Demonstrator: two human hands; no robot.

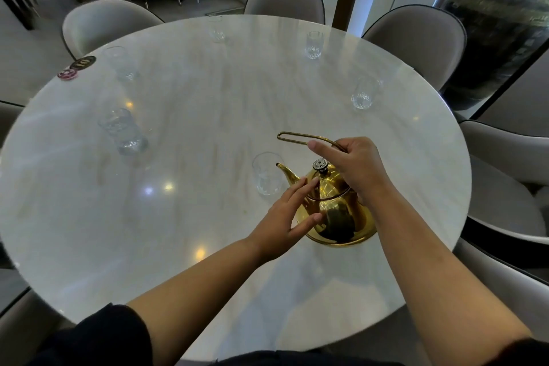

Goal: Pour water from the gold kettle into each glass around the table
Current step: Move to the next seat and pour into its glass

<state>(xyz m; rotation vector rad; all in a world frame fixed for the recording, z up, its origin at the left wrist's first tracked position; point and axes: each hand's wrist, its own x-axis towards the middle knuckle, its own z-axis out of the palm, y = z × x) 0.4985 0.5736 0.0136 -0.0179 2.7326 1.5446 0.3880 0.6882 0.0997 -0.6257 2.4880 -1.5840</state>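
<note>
The gold kettle [338,214] is tilted over the round white marble table [193,116], its spout pointing left at the rim of the nearest clear glass [267,174]. My right hand [353,166] grips the thin wire handle above the lid. My left hand [285,214] lies with straight fingers against the kettle's left side and lid edge. Several other clear glasses stand around the table: one at the left [124,132], one farther back left [121,64], one at the back [216,28], one back right [314,45], one at the right [364,93].
Grey upholstered chairs [421,38] ring the table. Two small round dark discs [77,66] lie at the table's left rim. A large dark jar [499,24] stands behind glass at the right. More chairs and tables stand in the background.
</note>
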